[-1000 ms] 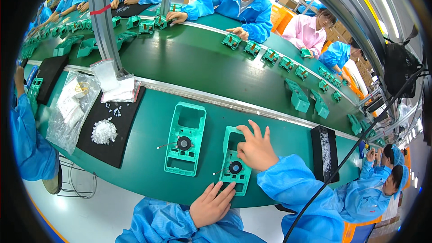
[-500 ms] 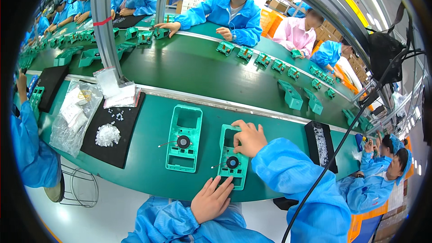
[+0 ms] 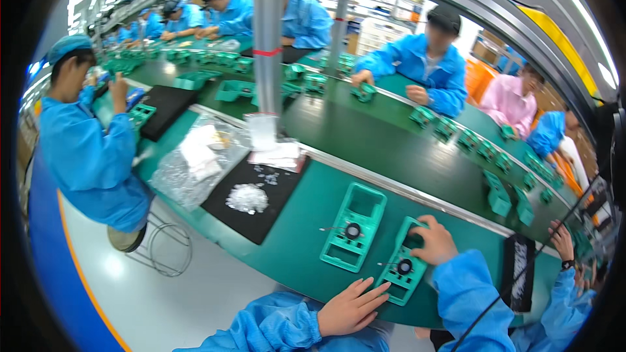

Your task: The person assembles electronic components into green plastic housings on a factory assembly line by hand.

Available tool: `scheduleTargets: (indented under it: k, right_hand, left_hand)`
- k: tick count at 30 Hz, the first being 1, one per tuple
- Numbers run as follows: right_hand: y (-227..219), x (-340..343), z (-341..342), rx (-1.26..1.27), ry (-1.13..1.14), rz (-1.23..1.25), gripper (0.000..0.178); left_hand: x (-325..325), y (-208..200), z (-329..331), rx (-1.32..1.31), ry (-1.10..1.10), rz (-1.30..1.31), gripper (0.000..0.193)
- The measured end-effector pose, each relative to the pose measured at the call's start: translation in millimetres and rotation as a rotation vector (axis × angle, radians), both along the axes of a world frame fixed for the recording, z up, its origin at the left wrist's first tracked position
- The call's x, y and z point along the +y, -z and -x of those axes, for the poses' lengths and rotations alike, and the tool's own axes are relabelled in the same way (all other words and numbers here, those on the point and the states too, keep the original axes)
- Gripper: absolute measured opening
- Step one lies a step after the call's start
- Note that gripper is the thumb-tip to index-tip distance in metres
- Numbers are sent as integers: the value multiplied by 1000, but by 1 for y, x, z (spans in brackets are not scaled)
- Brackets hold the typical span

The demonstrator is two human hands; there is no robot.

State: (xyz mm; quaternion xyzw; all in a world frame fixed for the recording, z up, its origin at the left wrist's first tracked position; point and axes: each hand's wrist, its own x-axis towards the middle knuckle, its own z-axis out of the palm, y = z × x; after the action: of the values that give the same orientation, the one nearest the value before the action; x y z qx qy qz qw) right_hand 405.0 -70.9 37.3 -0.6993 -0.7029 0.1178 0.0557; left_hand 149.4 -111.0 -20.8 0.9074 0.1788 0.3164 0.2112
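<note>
A green plastic housing (image 3: 416, 275) lies at an angle on the table before me, with a round black speaker-like part (image 3: 405, 266) set in it and a thin wire running left. My left hand (image 3: 353, 308) rests at the housing's lower left end, fingers stretched out. Over the housing's upper right side, my right hand (image 3: 435, 241) is closed in a pinch, thumb against fingertips; whatever sits between them is hidden. Left of this housing lies a matching green housing (image 3: 367, 234) with its own round black part (image 3: 353, 231) and wire.
A black mat (image 3: 261, 225) holds a pile of small clear pieces (image 3: 247, 199), beside plastic bags (image 3: 195, 150). A black tray (image 3: 518, 274) of similar pieces stands right. Beyond the metal rail runs a dark green conveyor (image 3: 365, 143) with green parts. A co-worker (image 3: 98, 150) sits left.
My view has swung left, so the table appears shifted right. Both hands stay at the same housing. Across the conveyor, a co-worker's hand has drawn back toward their body with a green part.
</note>
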Motion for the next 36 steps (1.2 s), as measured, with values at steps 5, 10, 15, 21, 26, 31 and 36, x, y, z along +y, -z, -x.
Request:
scheduleTargets:
  k: [5,10,15,21,26,31,36]
  right_hand:
    - [-7,8,6,53,60,31,45]
    - [-5,24,16,10,53,44,47]
    - [-5,27,21,-68,67,40,46]
    - [-1,24,12,-17,23,12,45]
    - [0,22,11,-62,-20,-8,44]
    - [-6,20,15,-111,-13,-76,40]
    - [-10,11,15,-102,-4,-223,36]
  left_hand:
    - [64,-29,67,-77,-429,-123,30]
    - [156,-50,128,25,-954,-189,17]
    - [218,-35,135,154,-979,-169,9]
    - [237,-29,116,294,-861,-82,8]
    - [237,-24,112,388,-885,-54,8]
    - [234,-22,114,406,-912,-59,9]
    - [234,-23,112,475,-891,-126,11]
